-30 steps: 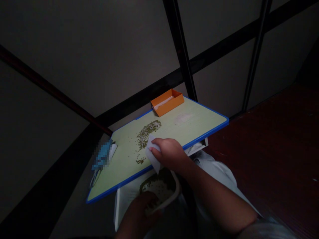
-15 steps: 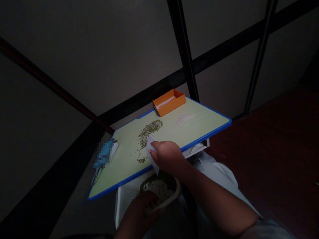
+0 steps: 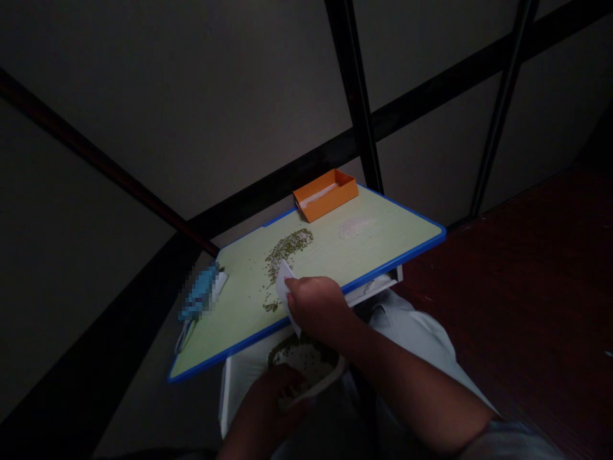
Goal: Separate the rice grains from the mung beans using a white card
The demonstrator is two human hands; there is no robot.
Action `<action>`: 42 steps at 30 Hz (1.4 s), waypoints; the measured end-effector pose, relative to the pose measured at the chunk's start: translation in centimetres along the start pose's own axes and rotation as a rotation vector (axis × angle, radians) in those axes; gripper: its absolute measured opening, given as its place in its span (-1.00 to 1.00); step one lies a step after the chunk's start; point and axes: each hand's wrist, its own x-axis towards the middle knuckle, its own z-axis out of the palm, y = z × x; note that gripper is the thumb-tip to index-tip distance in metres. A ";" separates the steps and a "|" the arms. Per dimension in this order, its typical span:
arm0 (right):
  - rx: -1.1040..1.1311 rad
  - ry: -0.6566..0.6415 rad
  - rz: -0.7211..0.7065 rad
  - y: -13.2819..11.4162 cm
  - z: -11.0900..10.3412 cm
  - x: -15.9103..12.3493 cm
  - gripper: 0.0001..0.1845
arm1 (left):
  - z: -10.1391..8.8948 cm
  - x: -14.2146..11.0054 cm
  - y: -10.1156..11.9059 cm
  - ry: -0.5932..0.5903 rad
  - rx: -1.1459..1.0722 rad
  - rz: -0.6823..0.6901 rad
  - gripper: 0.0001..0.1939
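Pinched in my right hand [image 3: 318,308] is a white card [image 3: 286,295], tilted on the tabletop near its front edge. Just beyond and left of the card lies a patch of small green grains mixed with white ones [image 3: 287,249], and a small green cluster [image 3: 271,307] sits closer to the edge. Below the edge, my left hand [image 3: 272,393] grips the rim of a bowl [image 3: 330,382] with pale and green bits inside. The bowl's underside is lost in shadow.
An orange open box [image 3: 328,201] stands at the table's back. White grains [image 3: 354,227] lie right of centre. A blurred blue item [image 3: 201,291] rests on the left side of the blue-edged table [image 3: 393,239]. Beneath is an open white drawer [image 3: 234,377]. A panelled wall [image 3: 268,96] rises behind.
My right hand and the card have shifted slightly left. The bowl and my left hand stay nearly in place, and the grain patch looks much the same.
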 end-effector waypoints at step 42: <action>0.282 0.648 0.350 10.4 -6.7 -1.6 -0.47 | 0.2 0.7 -0.6 -0.002 0.004 -0.009 -0.66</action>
